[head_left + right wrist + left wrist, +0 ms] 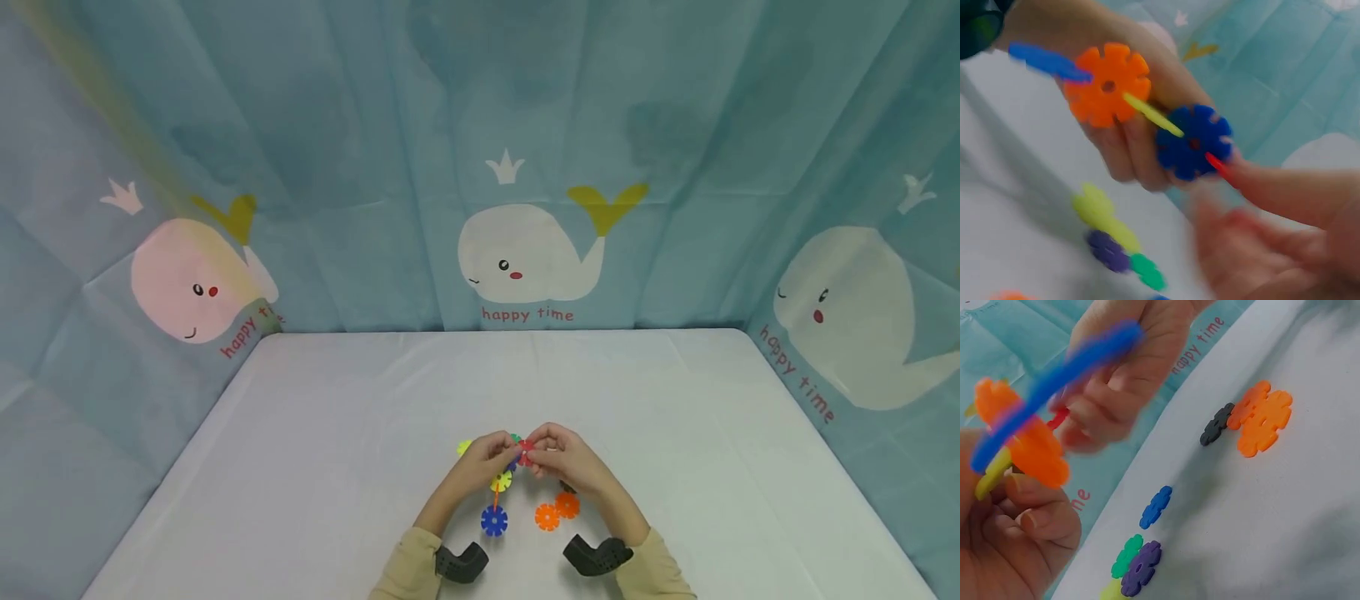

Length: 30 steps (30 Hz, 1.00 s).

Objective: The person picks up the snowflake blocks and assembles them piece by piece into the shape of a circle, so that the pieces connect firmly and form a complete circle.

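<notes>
A chain of flower-shaped notched plastic discs hangs from my hands: a blue disc (494, 521) at the near end, then an orange disc (1108, 86), a yellow disc (502, 482), a second blue disc (1194, 142) and a red disc (525, 452). My left hand (480, 463) holds the chain near the second blue disc, its fingers curled behind it in the right wrist view. The thumb and finger of my right hand (576, 460) pinch the red disc at the far end. Blur hides how deeply red and blue are joined.
Two orange discs (1264, 423) and a black disc (1216, 424) lie on the white table (337, 467) below my right hand. Loose blue (1156, 507), green (1127, 556), purple (1141, 569) and yellow (1094, 206) discs lie beyond my hands. A whale-print curtain (360, 250) surrounds the table.
</notes>
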Each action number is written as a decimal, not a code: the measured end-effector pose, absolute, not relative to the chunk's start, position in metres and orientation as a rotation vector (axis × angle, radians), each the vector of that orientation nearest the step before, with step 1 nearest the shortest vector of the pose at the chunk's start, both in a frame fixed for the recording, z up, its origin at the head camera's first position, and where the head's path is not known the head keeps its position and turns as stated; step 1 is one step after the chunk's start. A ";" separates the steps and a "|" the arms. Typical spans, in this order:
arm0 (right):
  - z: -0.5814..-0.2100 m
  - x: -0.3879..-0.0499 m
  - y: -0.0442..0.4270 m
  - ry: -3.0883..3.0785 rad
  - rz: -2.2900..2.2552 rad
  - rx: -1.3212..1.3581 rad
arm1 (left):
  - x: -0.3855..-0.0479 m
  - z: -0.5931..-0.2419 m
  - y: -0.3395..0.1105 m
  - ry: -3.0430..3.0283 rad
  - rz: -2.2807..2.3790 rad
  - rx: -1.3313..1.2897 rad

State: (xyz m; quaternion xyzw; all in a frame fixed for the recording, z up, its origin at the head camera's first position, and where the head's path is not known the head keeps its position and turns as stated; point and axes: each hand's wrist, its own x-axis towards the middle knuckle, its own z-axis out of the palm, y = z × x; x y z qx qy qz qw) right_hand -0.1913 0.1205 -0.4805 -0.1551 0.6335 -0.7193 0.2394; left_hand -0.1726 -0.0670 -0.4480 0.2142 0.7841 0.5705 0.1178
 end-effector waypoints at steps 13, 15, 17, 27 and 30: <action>-0.473 -0.172 0.120 2.393 -0.965 -0.653 | -0.184 -0.473 -0.068 2.388 1.724 0.433; -0.474 -0.171 0.116 2.412 -0.957 -0.628 | -0.186 -0.477 -0.069 2.400 1.735 0.424; -0.473 -0.168 0.114 2.434 -0.942 -0.602 | -0.182 -0.469 -0.070 2.399 1.762 0.443; -0.471 -0.162 0.099 2.613 -0.724 -0.562 | -0.175 -0.445 -0.073 2.350 1.767 0.493; -0.474 -0.169 0.103 2.609 -0.934 -0.593 | -0.179 -0.458 -0.074 2.337 1.785 0.502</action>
